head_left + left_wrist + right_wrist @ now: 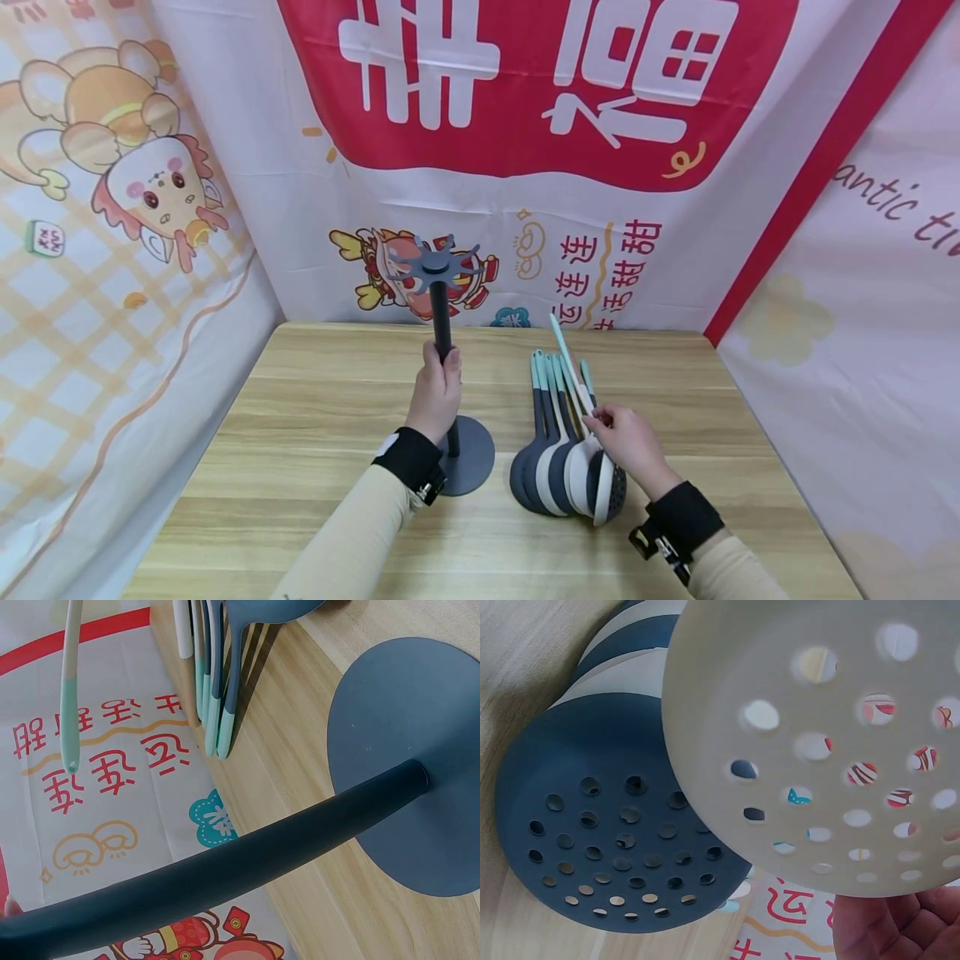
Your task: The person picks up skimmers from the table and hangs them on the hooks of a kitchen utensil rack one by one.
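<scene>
My left hand [437,392] grips the dark pole [441,321] of an upright utensil stand, below its ring of hooks [435,265]. The stand's round base [476,458] rests on the table. My right hand [630,442] pinches a white skimmer [825,705] by its handle, which ends in mint green [564,346]. In the right wrist view its perforated head hangs over a dark skimmer [622,742] lying on the table. Other ladle-like utensils [536,475], dark and white by turns, lie overlapped in a row to the left of the right hand.
The wooden table [300,467] meets a printed cloth backdrop [247,167] at its far edge. More cloth hangs along the left and right sides. The row's mint handle ends [212,724] point toward the backdrop.
</scene>
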The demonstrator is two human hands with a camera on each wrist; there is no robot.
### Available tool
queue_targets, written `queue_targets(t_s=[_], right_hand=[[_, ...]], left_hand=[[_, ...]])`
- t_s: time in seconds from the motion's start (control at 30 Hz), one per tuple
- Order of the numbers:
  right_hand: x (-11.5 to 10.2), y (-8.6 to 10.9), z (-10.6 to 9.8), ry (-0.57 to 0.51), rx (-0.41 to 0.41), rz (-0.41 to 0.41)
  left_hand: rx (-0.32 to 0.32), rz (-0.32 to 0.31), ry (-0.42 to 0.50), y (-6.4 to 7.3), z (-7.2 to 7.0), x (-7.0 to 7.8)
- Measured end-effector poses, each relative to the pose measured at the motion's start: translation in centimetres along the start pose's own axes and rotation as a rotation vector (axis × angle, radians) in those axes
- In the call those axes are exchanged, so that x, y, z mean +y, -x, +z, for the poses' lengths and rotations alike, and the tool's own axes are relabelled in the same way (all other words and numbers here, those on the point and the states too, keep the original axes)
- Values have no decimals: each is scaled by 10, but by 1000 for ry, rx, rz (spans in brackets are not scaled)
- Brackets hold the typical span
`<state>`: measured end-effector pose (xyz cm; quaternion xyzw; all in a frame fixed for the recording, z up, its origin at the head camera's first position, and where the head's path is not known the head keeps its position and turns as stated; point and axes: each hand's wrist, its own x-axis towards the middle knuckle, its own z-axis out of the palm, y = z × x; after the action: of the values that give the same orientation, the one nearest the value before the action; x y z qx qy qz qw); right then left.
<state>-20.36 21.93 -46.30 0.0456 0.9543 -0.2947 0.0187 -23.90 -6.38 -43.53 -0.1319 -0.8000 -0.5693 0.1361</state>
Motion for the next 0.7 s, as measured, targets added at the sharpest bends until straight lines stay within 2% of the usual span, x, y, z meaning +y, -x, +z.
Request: queue_targets(t_s=[0.7], right_hand=[[-9,5,-5,-50,25,-43]], left_hand=[[-6,-24,2,2,1,4]])
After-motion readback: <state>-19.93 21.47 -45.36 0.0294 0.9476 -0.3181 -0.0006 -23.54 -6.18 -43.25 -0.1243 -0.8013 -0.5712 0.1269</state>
